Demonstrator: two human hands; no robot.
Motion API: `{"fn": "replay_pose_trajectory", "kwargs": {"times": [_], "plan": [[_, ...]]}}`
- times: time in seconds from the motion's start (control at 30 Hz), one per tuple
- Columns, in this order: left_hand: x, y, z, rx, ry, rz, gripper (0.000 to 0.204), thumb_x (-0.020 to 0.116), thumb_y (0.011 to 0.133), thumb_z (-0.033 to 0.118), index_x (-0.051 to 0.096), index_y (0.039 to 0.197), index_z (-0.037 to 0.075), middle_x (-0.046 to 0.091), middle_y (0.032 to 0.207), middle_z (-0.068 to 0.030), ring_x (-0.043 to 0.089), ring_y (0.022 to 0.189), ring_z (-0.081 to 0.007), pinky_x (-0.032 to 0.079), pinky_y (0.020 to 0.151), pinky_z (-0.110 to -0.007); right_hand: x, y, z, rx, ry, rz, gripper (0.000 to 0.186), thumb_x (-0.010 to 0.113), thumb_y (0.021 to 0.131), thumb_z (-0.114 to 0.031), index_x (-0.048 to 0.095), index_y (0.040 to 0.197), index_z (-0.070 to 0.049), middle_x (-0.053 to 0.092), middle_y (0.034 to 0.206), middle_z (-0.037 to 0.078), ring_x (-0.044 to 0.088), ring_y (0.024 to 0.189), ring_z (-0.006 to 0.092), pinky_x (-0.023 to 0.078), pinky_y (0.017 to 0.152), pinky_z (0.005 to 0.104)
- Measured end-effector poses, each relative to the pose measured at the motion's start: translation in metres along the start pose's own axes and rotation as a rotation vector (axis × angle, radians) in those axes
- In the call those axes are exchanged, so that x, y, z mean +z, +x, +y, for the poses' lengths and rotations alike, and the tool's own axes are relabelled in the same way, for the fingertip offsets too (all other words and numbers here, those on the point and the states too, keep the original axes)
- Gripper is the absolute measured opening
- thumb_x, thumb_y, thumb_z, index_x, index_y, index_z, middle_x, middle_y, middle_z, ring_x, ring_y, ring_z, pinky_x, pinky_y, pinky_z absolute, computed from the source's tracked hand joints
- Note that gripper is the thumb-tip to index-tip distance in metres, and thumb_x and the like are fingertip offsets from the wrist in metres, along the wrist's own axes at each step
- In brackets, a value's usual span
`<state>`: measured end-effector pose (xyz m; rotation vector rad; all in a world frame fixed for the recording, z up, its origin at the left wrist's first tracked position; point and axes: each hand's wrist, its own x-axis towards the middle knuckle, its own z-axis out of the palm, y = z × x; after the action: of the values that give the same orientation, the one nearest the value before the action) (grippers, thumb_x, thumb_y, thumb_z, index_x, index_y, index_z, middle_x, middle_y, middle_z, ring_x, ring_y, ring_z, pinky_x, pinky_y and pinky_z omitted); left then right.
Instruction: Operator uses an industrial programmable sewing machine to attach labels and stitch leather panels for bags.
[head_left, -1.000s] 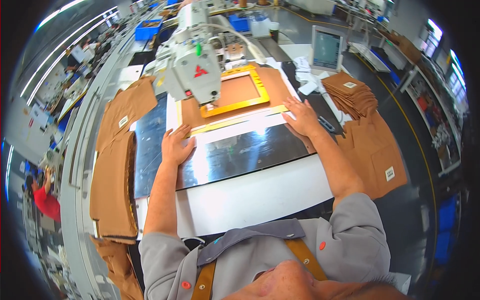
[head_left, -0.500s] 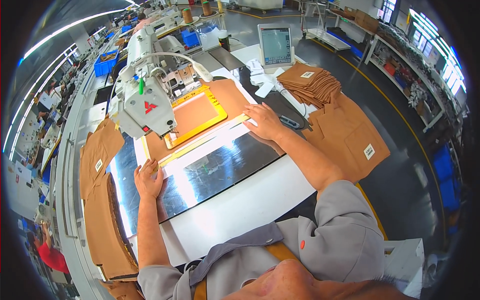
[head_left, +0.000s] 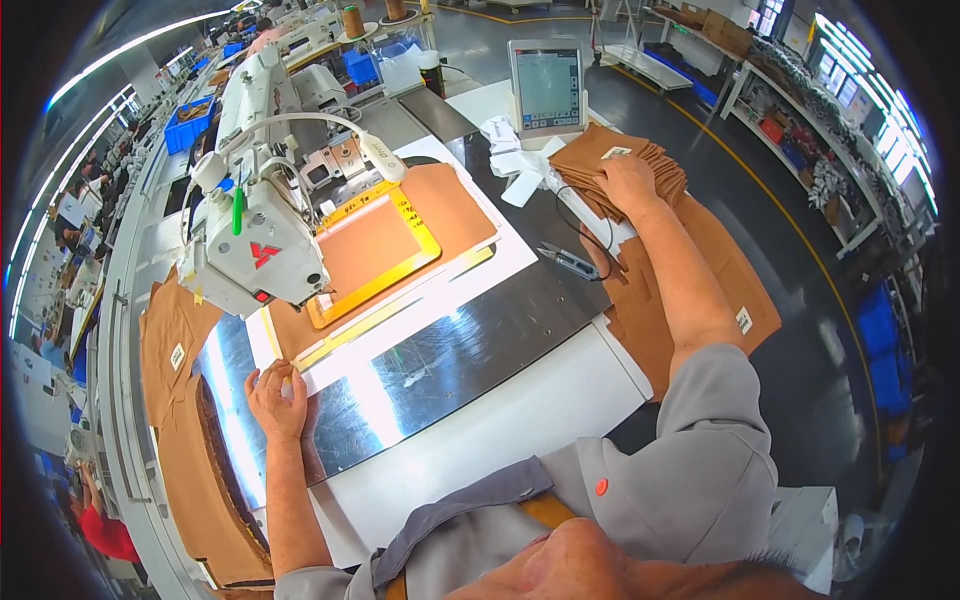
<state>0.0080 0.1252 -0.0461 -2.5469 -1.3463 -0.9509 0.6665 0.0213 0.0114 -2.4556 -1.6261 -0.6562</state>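
At the lower left corner of a white sewing template (head_left: 480, 283) is my left hand (head_left: 278, 402), its fingers bent and closed at the template's edge. The template carries a brown fabric piece (head_left: 455, 205) and lies under a yellow rectangular frame clamp (head_left: 375, 288) at the sewing machine head (head_left: 250, 230). Further right, my right hand (head_left: 630, 184) lies on top of a stack of brown fabric pieces (head_left: 583, 155), fingers stretched over the uppermost piece near its white label. No piece is visibly lifted from the stack.
Thread snips (head_left: 568, 262) and a black cable lie on the metal plate (head_left: 440, 375). A tablet-like control screen (head_left: 547, 88) stands behind crumpled white scraps (head_left: 515, 160). More brown pieces (head_left: 715, 290) spread at the right; others (head_left: 205, 480) hang at the left.
My right hand has left the template's edge and moved right and away onto the fabric stack. My left hand stays by the template corner. The whole view has shifted slightly.
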Motion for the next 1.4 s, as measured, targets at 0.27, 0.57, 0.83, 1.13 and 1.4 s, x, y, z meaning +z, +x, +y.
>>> {"fn": "replay_pose_trajectory", "kwargs": {"times": [0.27, 0.57, 0.83, 1.13, 1.4], "plan": [[-0.002, 0.0, 0.005, 0.003, 0.013, -0.001, 0.011, 0.07, 0.084, 0.013, 0.071, 0.094, 0.007, 0.076, 0.105, -0.0081, 0.07, 0.106, -0.0241, 0.041, 0.106, -0.046, 0.0, 0.015, 0.009, 0.057, 0.145, -0.049, 0.022, 0.076, 0.085, -0.032, 0.077, 0.085, -0.01, 0.075, 0.087, 0.012, 0.072, 0.085, 0.032, 0.057, 0.076, 0.0439], [0.0, 0.005, 0.007, 0.026, 0.007, 0.006, 0.009, 0.07, 0.085, 0.012, 0.069, 0.093, 0.007, 0.075, 0.103, -0.0079, 0.069, 0.103, -0.025, 0.042, 0.104, -0.045, 0.009, 0.032, 0.029, 0.268, 0.265, -0.124, 0.021, 0.072, 0.091, -0.029, 0.076, 0.089, -0.008, 0.075, 0.091, 0.014, 0.071, 0.089, 0.0336, 0.055, 0.079, 0.0433], [-0.004, -0.001, 0.002, -0.012, 0.055, -0.012, 0.013, 0.072, 0.082, 0.013, 0.07, 0.094, 0.007, 0.075, 0.105, -0.0074, 0.069, 0.104, -0.0236, 0.043, 0.105, -0.047, -0.018, 0.018, -0.001, 0.139, 0.315, 0.187, 0.018, 0.067, 0.095, -0.024, 0.074, 0.094, -0.007, 0.073, 0.099, 0.011, 0.07, 0.091, 0.0333, 0.054, 0.079, 0.0418], [0.01, 0.006, 0.089, 0.431, -0.174, -0.121, 0.043, 0.08, 0.082, 0.016, 0.065, 0.122, 0.011, 0.068, 0.128, -0.0056, 0.066, 0.118, -0.0207, 0.047, 0.103, -0.045, -0.101, -0.079, -0.215, -0.479, 1.017, -0.347, 0.014, 0.075, 0.09, -0.016, 0.07, 0.088, -0.003, 0.065, 0.085, 0.009, 0.065, 0.074, 0.0182, 0.051, 0.066, 0.032], [0.01, -0.002, 0.147, 0.652, -0.282, -0.356, 0.056, 0.077, 0.079, 0.02, 0.062, 0.131, 0.005, 0.063, 0.134, -0.012, 0.059, 0.128, -0.0267, 0.049, 0.104, -0.043, -0.047, -0.077, -0.269, -0.823, 0.887, -0.078, 0.033, 0.083, 0.08, -0.02, 0.066, 0.105, -0.005, 0.065, 0.097, 0.012, 0.064, 0.097, 0.0314, 0.051, 0.086, 0.0423]]}}
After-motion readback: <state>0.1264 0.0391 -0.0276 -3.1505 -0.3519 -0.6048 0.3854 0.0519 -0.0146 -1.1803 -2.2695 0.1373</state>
